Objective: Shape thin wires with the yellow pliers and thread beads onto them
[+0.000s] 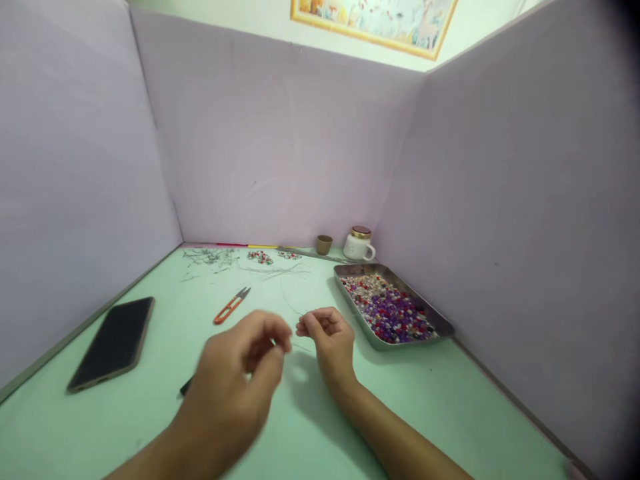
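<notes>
Two hands meet just left of the steel tray [350, 272] of mixed beads [387, 308]. The left hand [240, 373] is blurred, thumb and forefinger pinched together; the right hand [327, 333] is curled, fingertips pinched as well. A fine thread [295, 308] runs from the right hand's pinch up and away across the green surface [450, 413], and a faint strand seems to bridge the two hands (too thin to say what the left grips).

Left of the tray, further off: orange snips [231, 306], then a dark phone [114, 343] near the surface's left edge. Behind the tray, against the lilac partition: a white lidded mug [358, 244] and a small brown cup [324, 244]. Loose thread scraps [210, 257] and small bead clusters [260, 257] lie along the back edge.

Risks, as judged: the thread is slack and barely visible, so a loosened pinch could let it drop and vanish against the surface. The right forearm lies close to the tray's near corner; a careless sweep could tip beads out.
</notes>
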Tool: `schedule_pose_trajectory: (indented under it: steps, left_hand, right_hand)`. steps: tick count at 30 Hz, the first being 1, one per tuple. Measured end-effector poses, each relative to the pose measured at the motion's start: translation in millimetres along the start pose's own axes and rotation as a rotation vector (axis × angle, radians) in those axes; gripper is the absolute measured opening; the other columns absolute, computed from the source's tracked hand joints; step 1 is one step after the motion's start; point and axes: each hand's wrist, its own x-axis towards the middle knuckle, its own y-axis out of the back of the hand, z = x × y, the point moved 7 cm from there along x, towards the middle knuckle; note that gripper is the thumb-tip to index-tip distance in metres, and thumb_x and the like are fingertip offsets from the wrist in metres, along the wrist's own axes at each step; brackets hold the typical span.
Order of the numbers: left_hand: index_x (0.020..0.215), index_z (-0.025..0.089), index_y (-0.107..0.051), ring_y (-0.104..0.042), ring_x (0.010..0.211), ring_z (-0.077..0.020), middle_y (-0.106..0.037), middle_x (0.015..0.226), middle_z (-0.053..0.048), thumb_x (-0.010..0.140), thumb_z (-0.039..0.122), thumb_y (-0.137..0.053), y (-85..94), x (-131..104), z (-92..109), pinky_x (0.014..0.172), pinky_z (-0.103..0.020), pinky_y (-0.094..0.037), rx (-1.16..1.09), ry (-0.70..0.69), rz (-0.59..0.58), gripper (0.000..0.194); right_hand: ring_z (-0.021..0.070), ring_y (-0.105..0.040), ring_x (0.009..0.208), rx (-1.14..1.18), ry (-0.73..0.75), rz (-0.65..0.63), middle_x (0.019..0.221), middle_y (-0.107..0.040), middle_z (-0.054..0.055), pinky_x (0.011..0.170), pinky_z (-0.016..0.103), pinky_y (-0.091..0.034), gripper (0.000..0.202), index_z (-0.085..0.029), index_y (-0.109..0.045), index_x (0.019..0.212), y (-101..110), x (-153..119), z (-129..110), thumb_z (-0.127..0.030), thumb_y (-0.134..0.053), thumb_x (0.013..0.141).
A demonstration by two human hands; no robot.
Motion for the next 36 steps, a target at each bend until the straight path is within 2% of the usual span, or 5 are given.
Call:
schedule_pose_trajectory:
  steps: [5,10,18,31,36]
  left_hand:
    - [0.096,0.015,-0.051,-0.043,0.042,-0.0044,-0.051,0.071,0.001,0.071,0.034,-0.059,-11.7,51.2,10.9,0.033,-0.017,-0.032,-0.342,0.193,-0.157,0.032]
    - [0.071,0.013,-0.052,-0.036,0.038,-0.0016,-0.047,0.058,0.004,0.071,0.03,-0.06,0.3,62.7,-2.3,0.029,-0.013,-0.024,-0.401,0.089,-0.187,0.019]
    - [0.066,0.013,-0.055,-0.041,0.035,-0.0038,-0.053,0.052,0.003,0.069,0.03,-0.061,-7.4,57.8,-2.2,0.03,-0.015,-0.029,-0.248,0.027,-0.194,0.019]
    - [0.066,0.014,-0.051,-0.035,0.039,-0.0047,-0.048,0.057,0.002,0.067,0.033,-0.052,17.5,68.2,-4.3,0.036,-0.019,-0.024,-0.132,0.063,0.021,0.019]
    - [0.062,0.016,-0.055,-0.044,0.05,-0.0106,-0.051,0.058,0.001,0.059,0.033,-0.061,43.4,67.8,12.9,0.05,-0.023,-0.032,0.144,0.003,0.094,0.019]
  right_hand:
    - [0.0127,-0.058,0.059,-0.221,0.284,-0.21,0.064,-0.061,0.002,0.057,0.025,-0.048,0.005,-0.016,-0.057,0.07,-15.2,-22.0,-15.5,-0.018,-0.058,0.073]
    - [0.0137,-0.059,0.068,-0.303,0.418,-0.463,0.072,-0.064,0.004,0.065,0.027,-0.047,0.006,-0.016,-0.061,0.074,-33.7,-40.5,-14.8,-0.014,-0.056,0.074]
    - [0.0075,-0.05,0.042,0.021,-0.616,-0.544,0.062,-0.058,0.002,0.035,0.019,-0.038,0.035,-0.013,-0.059,0.078,-41.4,-37.1,37.0,-0.046,-0.059,0.068]
    - [0.0017,-0.027,0.025,-0.16,-0.558,-0.602,0.033,-0.041,-0.008,0.028,0.016,-0.016,0.033,-0.011,-0.063,0.068,-38.7,-37.8,38.0,-0.043,-0.057,0.067]
    - [0.0017,-0.023,0.027,-0.026,-0.604,-0.386,0.034,-0.037,-0.009,0.029,0.017,-0.011,0.025,-0.012,-0.059,0.067,-24.3,-23.5,37.7,-0.037,-0.056,0.067]
